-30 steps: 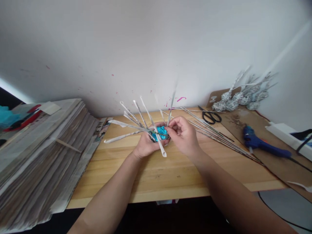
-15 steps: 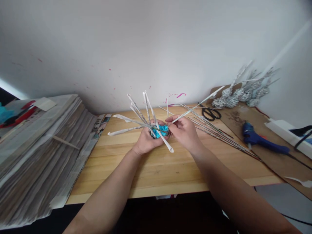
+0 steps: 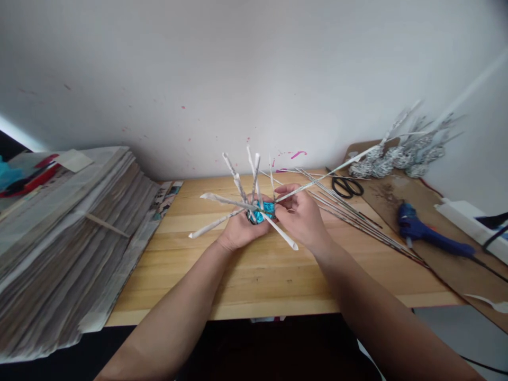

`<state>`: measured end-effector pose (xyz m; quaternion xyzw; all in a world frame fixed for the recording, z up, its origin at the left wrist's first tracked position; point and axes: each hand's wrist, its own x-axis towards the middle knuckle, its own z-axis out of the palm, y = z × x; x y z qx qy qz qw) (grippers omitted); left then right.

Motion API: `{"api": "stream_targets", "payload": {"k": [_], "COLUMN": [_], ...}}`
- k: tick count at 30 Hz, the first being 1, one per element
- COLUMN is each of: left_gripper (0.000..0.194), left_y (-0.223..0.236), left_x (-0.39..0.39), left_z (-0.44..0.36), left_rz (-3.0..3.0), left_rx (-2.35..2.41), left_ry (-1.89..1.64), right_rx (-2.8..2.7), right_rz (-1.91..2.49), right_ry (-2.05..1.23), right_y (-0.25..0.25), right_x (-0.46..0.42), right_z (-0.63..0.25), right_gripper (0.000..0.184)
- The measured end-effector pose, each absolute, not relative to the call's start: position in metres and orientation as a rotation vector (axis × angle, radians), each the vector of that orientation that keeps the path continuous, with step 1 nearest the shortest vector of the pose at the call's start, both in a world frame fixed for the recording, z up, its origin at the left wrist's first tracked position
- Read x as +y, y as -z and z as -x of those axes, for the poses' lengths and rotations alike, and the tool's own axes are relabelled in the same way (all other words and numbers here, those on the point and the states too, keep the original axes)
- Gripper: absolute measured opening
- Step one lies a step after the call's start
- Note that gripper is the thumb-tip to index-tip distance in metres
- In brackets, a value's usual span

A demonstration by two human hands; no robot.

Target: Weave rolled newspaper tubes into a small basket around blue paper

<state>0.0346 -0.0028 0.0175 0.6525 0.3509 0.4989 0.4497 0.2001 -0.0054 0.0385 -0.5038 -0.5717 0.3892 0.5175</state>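
Evidently reaching over a wooden table (image 3: 254, 296), right of a paper stack (image 3: 79, 264) with print too small to read. Above the table's middle, gripping with the left hand (image 3: 242, 230) and touching at the edge with the right hand (image 3: 304, 219) (cannot tell if pinching) a blue-centred woven piece (image 3: 268, 208). Unlike a second ago, with paper tubes (image 3: 282, 234) tipped farther right and a long thin tube (image 3: 317, 180) slanting right instead of standing upright.

We can read no words, numbers or labels; print on the newspaper stack (image 3: 69, 248) is illegible.
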Motion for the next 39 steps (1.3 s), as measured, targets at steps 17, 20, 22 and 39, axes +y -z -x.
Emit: {"api": "stream_targets", "payload": {"k": [17,20,22,39], "left_gripper": [0.055,0.055,0.051,0.051], "left_y": [-0.018,-0.018,-0.019,-0.021], "left_x": [-0.007,-0.005,-0.003,-0.005], "left_z": [-0.033,-0.034,-0.034,-0.035], "left_rz": [-1.546,-1.522,-1.514,-1.515], "left_rx": [0.841,0.84,0.837,0.855], "left_ry": [-1.093,-1.107,-1.143,-1.143], "right_rx": [-1.052,-1.009,-0.961,-1.17], "right_rz": [1.019,0.985,0.949,1.069], "right_ry": [-1.778,-1.788,-1.78,-1.468], "right_y": [-0.04,-0.04,-0.041,-0.044], "right_x": [0.007,0.007,0.007,0.001], "right_z": [-0.213,-0.212,-0.213,-0.205], "right_gripper": [0.019,0.02,0.022,0.021]}}
